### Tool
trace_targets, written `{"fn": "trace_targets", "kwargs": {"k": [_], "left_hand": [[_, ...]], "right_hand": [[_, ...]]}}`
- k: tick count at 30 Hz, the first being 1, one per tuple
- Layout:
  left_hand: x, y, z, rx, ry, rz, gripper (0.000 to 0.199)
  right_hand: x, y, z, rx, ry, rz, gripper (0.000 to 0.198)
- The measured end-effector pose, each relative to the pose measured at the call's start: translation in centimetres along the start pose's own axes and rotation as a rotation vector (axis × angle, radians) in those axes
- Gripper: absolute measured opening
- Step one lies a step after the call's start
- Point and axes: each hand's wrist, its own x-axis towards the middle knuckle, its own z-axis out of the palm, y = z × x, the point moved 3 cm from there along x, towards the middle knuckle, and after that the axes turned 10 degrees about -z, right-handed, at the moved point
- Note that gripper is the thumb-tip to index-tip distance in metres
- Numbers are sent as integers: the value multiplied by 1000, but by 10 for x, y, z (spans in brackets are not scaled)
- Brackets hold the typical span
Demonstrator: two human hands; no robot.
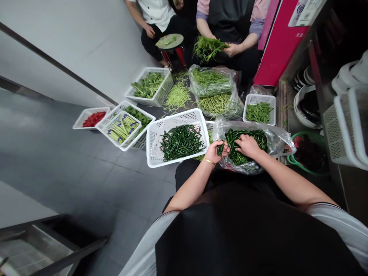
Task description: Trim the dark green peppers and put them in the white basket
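Note:
My left hand [216, 152], with a gold bangle at its wrist, is closed around a few dark green chili peppers [220, 148] at the near left side of a clear plastic bag [277, 138]. Inside that bag lies a heap of green chilies [260, 138]. My right hand [246, 145] reaches into the heap with bent fingers touching the chilies; its fingertips are partly hidden among them. To the left of my hands, a white perforated basket [155, 132] holds a pile of green chilies [182, 142].
At left stand baskets with bundled green stalks [122, 128] and red peppers [94, 119]. Ahead are bags of greens [211, 78] and a basket of leaves [259, 112]. A co-worker [230, 23] holds greens; another person [156, 15] sits by a stool [169, 41]. Shelving [339, 165] borders the right.

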Motion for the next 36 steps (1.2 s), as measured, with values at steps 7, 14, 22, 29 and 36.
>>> {"fn": "trace_targets", "kwargs": {"k": [7,14,22,29,36], "left_hand": [[0,0,-5,23,-71,24,38],[4,-5,3,86,-96,19,39],[-1,-7,-3,92,-76,55,45],[2,-10,4,150,65,-16,30],[24,11,26,526,325,190,17]], "right_hand": [[-14,49,-8,176,18,-42,23],[-39,70,-12,491,207,136,40],[-52,60,-12,165,148,293,32],[-15,60,11,22,-117,202,33],[-7,67,-5,31,-120,112,27]]}}
